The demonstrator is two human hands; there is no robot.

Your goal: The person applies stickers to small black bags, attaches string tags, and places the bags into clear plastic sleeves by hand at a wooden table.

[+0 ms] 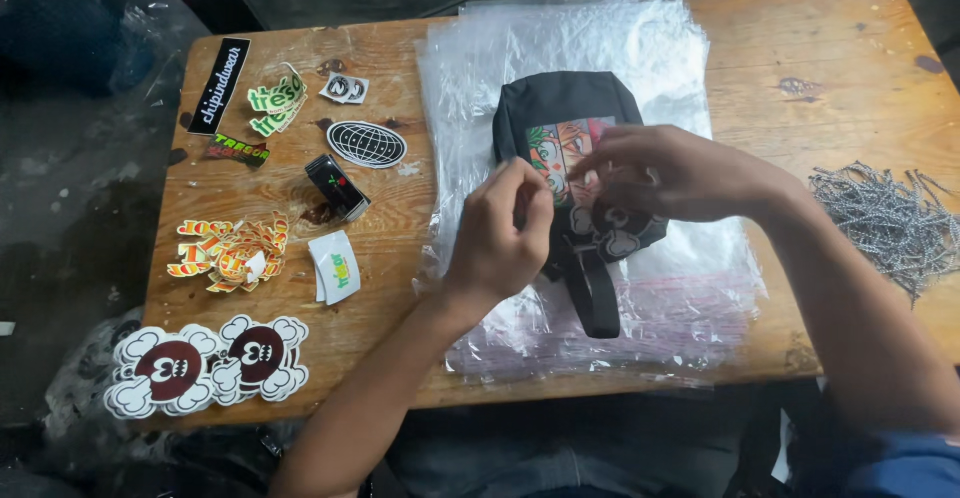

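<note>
The right hand (668, 171) presses its fingers on the picture patch of a small black bag (572, 158). The left hand (503, 233) curls its fingers at the bag's left edge; whether it pinches anything is hidden. The bag lies on a stack of clear plastic bags (640, 58), long way running away from the person, strap (592, 293) pointing toward them.

Soft, even daylight falls from above; glare whitens the plastic bags (640, 48). Surroundings of the wooden table (400, 358) stay dim. Slight motion blur softens both hands.
</note>
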